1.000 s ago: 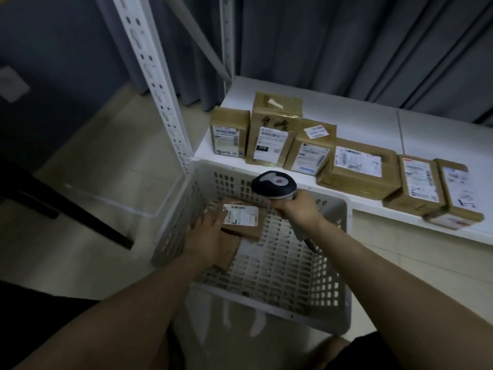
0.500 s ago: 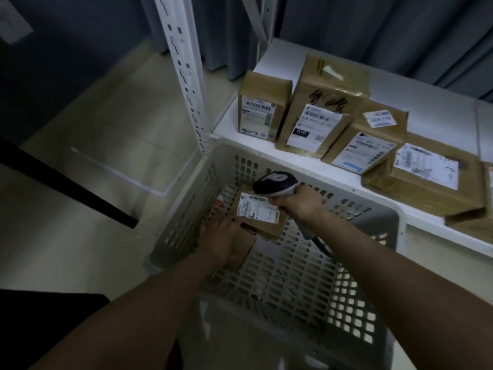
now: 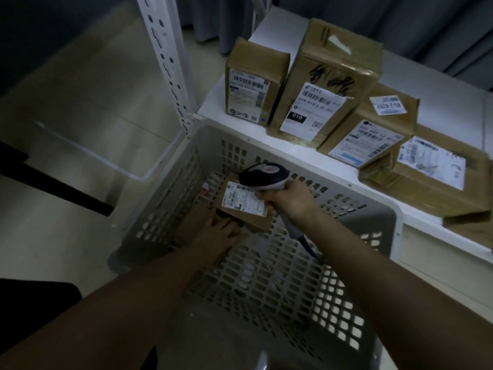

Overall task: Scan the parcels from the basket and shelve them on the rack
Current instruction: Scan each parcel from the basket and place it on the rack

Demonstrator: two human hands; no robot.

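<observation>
A grey slotted basket (image 3: 378,217) stands on the floor against the white rack shelf (image 3: 426,86). Inside it lies a small brown parcel (image 3: 256,222) with a white label facing up. My left hand (image 3: 221,233) grips the parcel's near left edge, fingers curled around it. My right hand (image 3: 288,198) is shut on a grey and black barcode scanner (image 3: 262,176), whose head hovers just over the label's far end. Several taped brown parcels (image 3: 330,81) stand and lie in a row on the shelf.
A white perforated rack upright (image 3: 165,57) rises just left of the basket. Grey curtains (image 3: 400,20) hang behind the shelf. A dark bar (image 3: 61,188) crosses the pale floor at left. The scanner's cable (image 3: 306,244) trails down into the basket.
The camera has moved closer and lower over the basket. The scanner head has come down nearer to the label. My left hand keeps its hold on the parcel in the basket.
</observation>
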